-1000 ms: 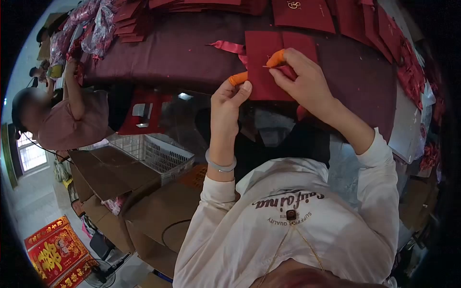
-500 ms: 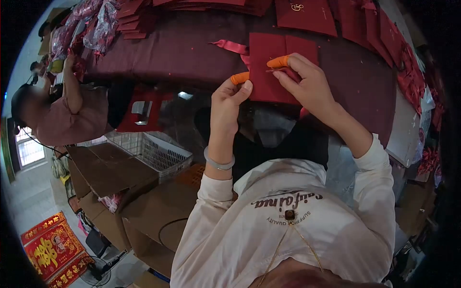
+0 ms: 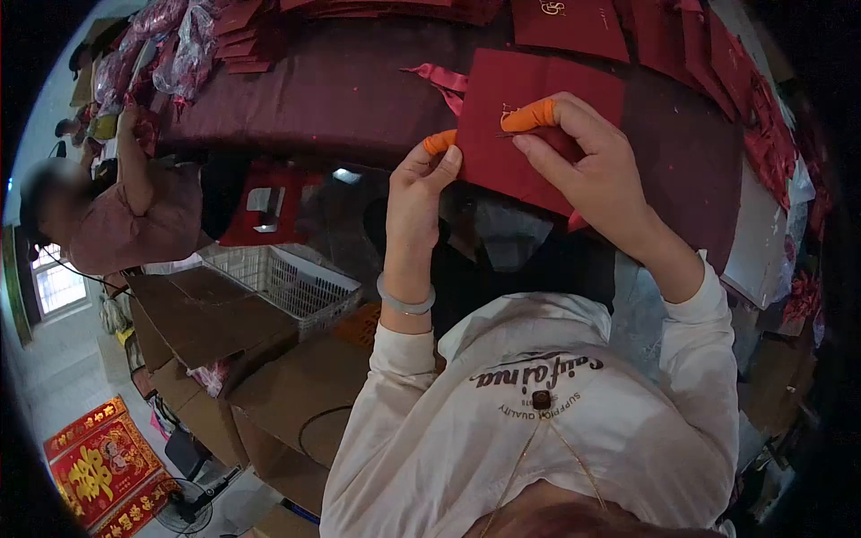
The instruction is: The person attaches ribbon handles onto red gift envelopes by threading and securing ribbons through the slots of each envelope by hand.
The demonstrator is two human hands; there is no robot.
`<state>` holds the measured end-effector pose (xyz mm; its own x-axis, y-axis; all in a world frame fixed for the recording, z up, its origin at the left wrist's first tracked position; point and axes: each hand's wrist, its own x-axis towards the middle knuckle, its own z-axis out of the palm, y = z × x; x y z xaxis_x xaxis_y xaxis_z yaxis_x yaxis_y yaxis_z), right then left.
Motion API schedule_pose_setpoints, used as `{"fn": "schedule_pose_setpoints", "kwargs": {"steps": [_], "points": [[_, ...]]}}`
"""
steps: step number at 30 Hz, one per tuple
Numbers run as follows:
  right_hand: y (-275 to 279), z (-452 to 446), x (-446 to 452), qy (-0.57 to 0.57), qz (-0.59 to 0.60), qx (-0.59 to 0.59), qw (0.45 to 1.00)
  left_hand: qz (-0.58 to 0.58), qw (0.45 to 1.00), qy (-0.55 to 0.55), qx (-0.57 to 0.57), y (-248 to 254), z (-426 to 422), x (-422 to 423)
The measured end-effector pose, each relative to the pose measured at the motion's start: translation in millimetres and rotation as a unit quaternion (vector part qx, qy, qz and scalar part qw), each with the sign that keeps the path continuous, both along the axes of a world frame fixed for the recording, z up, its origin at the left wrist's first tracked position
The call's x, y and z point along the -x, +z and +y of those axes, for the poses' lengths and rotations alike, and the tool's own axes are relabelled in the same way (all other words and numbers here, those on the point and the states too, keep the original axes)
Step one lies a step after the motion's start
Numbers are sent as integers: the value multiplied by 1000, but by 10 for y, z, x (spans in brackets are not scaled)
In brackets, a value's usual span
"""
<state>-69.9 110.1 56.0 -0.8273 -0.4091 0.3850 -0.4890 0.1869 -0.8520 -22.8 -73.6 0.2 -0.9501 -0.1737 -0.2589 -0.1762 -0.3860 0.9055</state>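
Observation:
A flat red paper bag (image 3: 538, 76) with a little gold lettering lies at the near edge of the table, turned slightly. Pink-red ribbon (image 3: 439, 79) sticks out at its left side, and a bit more shows at its lower right edge. My left hand (image 3: 420, 188) pinches the bag's left edge between thumb and forefinger. Over the bag's middle, my right hand (image 3: 587, 161) is closed with thumb and forefinger on a thin dark pointed thing, too small to name surely. Both forefingers wear orange finger covers.
Stacks of red bags (image 3: 569, 27) line the table's far side. Red ribbons (image 3: 776, 134) hang at the right. Plastic-wrapped bundles (image 3: 188, 54) lie far left. Another person (image 3: 134, 211) sits at the left, near a white crate (image 3: 314, 291) and cardboard boxes (image 3: 215, 314).
The bag has turned a little, its right side shifting right and lower. My right hand has moved slightly right, and the thin pointed thing shows between its fingertips. My left hand shifted slightly left.

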Motion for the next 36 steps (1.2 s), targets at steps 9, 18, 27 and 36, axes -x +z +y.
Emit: {"fn": "schedule_pose_setpoints", "kwargs": {"steps": [9,18,27,36], "points": [[8,-27,-8,-3,31,-43,999,5,1000,3,5,52,26,-15],[61,-59,7,10,86,10,996,11,1000,-2,-25,37,-1,-9],[-209,-85,82,4,38,-147,988,-2,1000,14,15,35,81,-4],[-391,-60,107,3,76,-153,985,-10,999,11,37,66,117,1]]}}
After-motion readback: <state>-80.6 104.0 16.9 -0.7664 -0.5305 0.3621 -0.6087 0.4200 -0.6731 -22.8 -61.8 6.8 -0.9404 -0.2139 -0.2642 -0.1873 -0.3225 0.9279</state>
